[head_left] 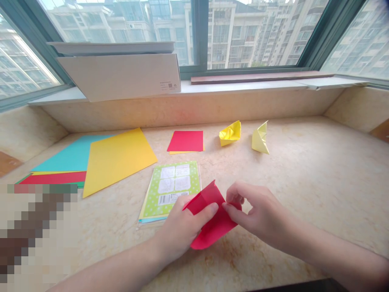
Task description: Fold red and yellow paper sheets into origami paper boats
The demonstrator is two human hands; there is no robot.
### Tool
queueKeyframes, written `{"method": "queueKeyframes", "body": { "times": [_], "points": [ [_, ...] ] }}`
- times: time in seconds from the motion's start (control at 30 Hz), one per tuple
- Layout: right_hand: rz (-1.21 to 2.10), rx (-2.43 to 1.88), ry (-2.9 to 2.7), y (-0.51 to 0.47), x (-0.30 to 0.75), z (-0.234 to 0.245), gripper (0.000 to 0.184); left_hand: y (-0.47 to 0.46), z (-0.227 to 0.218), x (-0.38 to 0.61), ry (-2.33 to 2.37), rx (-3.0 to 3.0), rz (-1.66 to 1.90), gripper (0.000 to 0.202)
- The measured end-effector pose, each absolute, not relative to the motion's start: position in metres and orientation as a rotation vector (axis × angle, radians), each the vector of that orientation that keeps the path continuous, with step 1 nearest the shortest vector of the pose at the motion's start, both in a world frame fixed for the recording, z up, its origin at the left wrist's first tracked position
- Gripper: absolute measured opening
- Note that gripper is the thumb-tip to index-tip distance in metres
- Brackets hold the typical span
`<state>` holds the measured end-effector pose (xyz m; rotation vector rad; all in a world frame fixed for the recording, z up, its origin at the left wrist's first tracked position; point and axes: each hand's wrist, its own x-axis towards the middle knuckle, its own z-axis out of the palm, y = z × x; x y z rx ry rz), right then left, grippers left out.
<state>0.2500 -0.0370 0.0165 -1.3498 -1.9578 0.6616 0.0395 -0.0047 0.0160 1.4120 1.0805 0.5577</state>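
Observation:
A folded sheet of red origami paper (211,217) sits between my hands, just above the marble counter. My left hand (184,231) pinches its near side, with the thumb lying on top. My right hand (255,211) grips its right edge between thumb and fingertips. Just behind my left hand lies a clear packet of green dotted origami paper (170,190). Farther back stand two folded yellow paper models: a crumpled boat (230,133) and a paler pointed one (260,138). A red square sheet (185,141) rests on a yellow sheet (182,153).
Loose yellow (120,162), teal (69,152) and red (53,177) paper sheets lie at the left of the marble counter (304,211). A white cardboard box (118,77) leans on the window ledge. A blurred patch hides the lower left corner.

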Motion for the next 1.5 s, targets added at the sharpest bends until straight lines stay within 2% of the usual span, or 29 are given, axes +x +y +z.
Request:
{"method": "queueKeyframes", "body": {
  "times": [0.23,0.37,0.47,0.57,0.6,0.73,0.9,1.0,1.07,1.27,1.43,1.5],
  "points": [
    [1.014,-1.26,-1.743,-0.033,0.246,0.015,0.016,-0.006,0.017,0.041,1.003,1.228,0.553,0.033],
    [1.215,-1.187,-1.643,-0.029,0.249,0.018,0.01,-0.004,0.017,0.043,0.916,1.088,0.633,0.034],
    [1.265,-1.045,-1.746,-0.028,0.259,0.024,0.028,-0.001,0.013,0.041,0.86,1.024,0.697,0.039],
    [1.178,-0.942,-1.931,-0.029,0.266,0.026,0.049,0.0,0.008,0.039,0.79,0.992,0.671,0.035],
    [1.146,-0.949,-1.948,-0.029,0.266,0.025,0.047,0.0,0.007,0.039,0.762,0.982,0.66,0.032],
    [1.134,-1.034,-1.785,-0.031,0.258,0.019,0.018,-0.003,0.007,0.04,0.66,0.937,0.629,0.028],
    [1.306,-1.047,-1.551,-0.033,0.25,0.015,0.018,-0.004,0.009,0.042,0.61,0.845,0.653,0.035],
    [1.273,-1.07,-1.486,-0.031,0.251,0.013,0.019,-0.004,0.01,0.04,0.545,0.743,0.681,0.059],
    [1.201,-1.111,-1.461,-0.03,0.253,0.012,0.019,-0.004,0.01,0.038,0.482,0.783,0.682,0.068],
    [1.228,-1.137,-1.366,-0.026,0.259,0.01,0.023,-0.005,0.01,0.04,0.692,0.959,0.638,0.041],
    [1.405,-1.158,-1.231,-0.021,0.262,0.017,0.05,-0.003,0.008,0.042,0.741,0.929,0.701,0.033],
    [1.422,-1.199,-1.199,-0.019,0.264,0.019,0.052,-0.001,0.008,0.042,0.761,0.909,0.738,0.032]
  ]
}}
